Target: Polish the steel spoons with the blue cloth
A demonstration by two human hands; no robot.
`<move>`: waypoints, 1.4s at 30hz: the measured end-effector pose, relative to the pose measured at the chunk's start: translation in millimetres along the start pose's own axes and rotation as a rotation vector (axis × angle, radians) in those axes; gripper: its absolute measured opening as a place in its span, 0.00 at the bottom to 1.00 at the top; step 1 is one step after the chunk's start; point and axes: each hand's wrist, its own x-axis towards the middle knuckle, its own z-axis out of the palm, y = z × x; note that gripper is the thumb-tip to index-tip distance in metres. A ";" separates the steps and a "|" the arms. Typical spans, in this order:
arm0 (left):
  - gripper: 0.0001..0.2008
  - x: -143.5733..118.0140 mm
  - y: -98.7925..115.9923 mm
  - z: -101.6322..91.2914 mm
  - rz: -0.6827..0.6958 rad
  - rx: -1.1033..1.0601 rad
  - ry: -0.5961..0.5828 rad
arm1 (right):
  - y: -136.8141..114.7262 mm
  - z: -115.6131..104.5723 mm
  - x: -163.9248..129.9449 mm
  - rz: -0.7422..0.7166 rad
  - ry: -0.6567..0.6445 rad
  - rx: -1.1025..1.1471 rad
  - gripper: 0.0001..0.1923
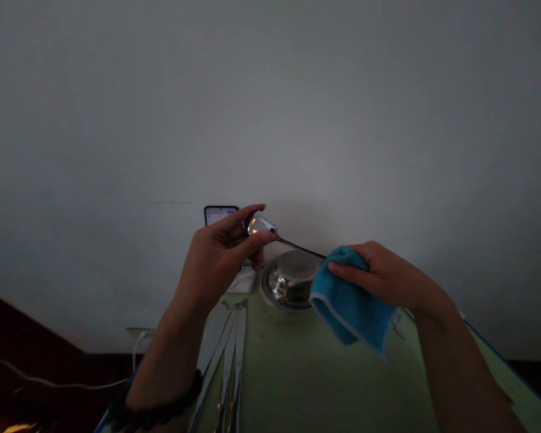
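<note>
sideways, spoon bowl left, handle right into cloth

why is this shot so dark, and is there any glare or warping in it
Head view: the room is dim, so the left hand, the right hand and the green table look murky; glare sits on the spoon bowl and the steel bowl; the phone screen blows out; wide-lens bending stretches the forearms and table edges; the blue cloth stays readable.

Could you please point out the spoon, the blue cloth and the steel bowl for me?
spoon (261,225): head view, on the shiny bowl end.
blue cloth (349,307): head view, on the middle of the hanging fold.
steel bowl (291,282): head view, on its side wall.
</note>
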 end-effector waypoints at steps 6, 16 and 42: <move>0.21 0.1 -3.5 -5.2 0.011 0.051 -0.063 | -0.7 3.0 -0.9 -0.002 -0.072 0.055 0.19; 0.14 0.2 -7.2 -6.3 -0.057 -0.171 -0.052 | -0.2 2.0 0.4 -0.003 -0.103 0.085 0.18; 0.06 0.5 -2.1 -9.0 -0.139 -0.265 -0.107 | 21.5 8.3 7.6 0.225 0.377 0.744 0.24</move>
